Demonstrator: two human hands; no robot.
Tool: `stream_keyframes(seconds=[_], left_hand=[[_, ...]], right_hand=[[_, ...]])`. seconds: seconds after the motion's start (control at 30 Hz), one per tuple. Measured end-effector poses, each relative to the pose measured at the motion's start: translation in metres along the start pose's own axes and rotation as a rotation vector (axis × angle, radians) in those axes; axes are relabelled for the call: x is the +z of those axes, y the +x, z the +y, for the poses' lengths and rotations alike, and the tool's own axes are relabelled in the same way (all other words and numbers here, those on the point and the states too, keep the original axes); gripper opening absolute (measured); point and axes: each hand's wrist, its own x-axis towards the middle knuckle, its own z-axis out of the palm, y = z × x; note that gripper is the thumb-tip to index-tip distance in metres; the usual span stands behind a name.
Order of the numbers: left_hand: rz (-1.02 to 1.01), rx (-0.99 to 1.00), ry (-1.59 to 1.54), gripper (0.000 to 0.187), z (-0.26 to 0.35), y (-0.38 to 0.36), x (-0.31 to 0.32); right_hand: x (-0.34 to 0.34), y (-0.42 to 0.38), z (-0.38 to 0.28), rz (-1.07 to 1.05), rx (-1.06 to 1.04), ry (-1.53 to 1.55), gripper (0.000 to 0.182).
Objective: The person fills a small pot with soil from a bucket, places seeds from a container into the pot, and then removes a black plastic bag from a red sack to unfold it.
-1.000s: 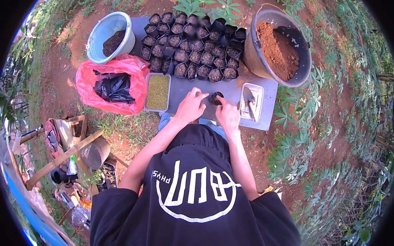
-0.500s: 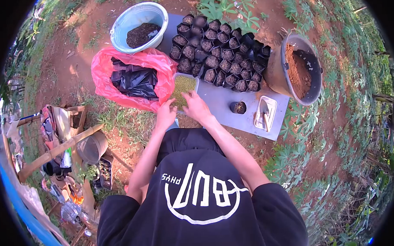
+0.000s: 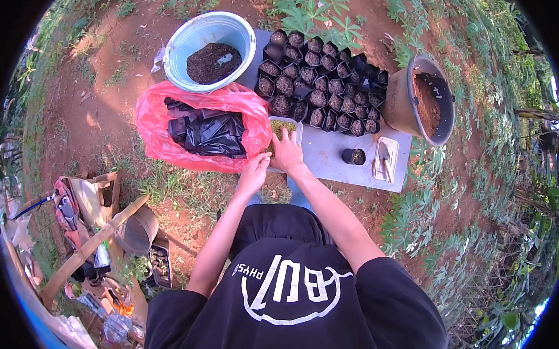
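Observation:
My right hand point(image 3: 286, 151) is over the tray of small green grains point(image 3: 298, 129), its fingers apart and reaching onto the grains. Close beside it, at the tray's near left corner, is my left hand point(image 3: 253, 173), fingers drawn together; whatever they may hold is too small to make out. Left of the tray lies a pink plastic bag point(image 3: 151, 126) with folded black bags point(image 3: 213, 132) inside. One filled black pot point(image 3: 353, 156) stands apart on the grey board point(image 3: 328, 166), near a white tray with a small trowel point(image 3: 387, 161).
Many filled black pots point(image 3: 325, 83) crowd the board's back part. A blue basin point(image 3: 247, 37) of dark soil stands at the back left, a bucket point(image 3: 403, 99) of reddish soil at the right. Bamboo poles point(image 3: 100, 236) and clutter lie at the lower left.
The view has shifted, so the board's things appear slightly to the right and lower. My right hand now reaches further over the grains, and my left hand is closer to it.

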Motion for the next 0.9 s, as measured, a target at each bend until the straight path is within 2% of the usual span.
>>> stream_keyframes(seconds=[0.1, 0.3, 0.5, 0.6, 0.63, 0.77, 0.9], left_hand=[[-0.038, -0.01, 0.016, 0.036, 0.001, 0.0, -0.008], [-0.054, 0.009, -0.001, 0.035, -0.001, -0.006, -0.013], [-0.044, 0.037, -0.072, 0.033, -0.011, -0.011, -0.013], [-0.032, 0.042, -0.072, 0.033, -0.01, -0.014, -0.015], [-0.041, 0.031, -0.06, 0.032, -0.01, -0.013, -0.018], [-0.065, 0.015, -0.083, 0.031, -0.01, -0.008, -0.017], [-0.069, -0.009, -0.087, 0.031, -0.002, -0.01, -0.017]], right_hand=[[0.018, 0.002, 0.003, 0.098, -0.043, 0.082, 0.075], [0.026, 0.006, 0.001, 0.023, -0.012, 0.149, 0.064], [0.055, 0.021, 0.012, 0.028, 0.029, 0.31, 0.04], [0.059, 0.026, 0.02, 0.055, 0.002, 0.324, 0.036], [0.057, 0.027, 0.023, 0.085, 0.002, 0.354, 0.041], [0.053, 0.032, 0.026, 0.14, 0.101, 0.337, 0.031], [0.041, 0.033, 0.015, 0.216, 0.225, 0.385, 0.038]])
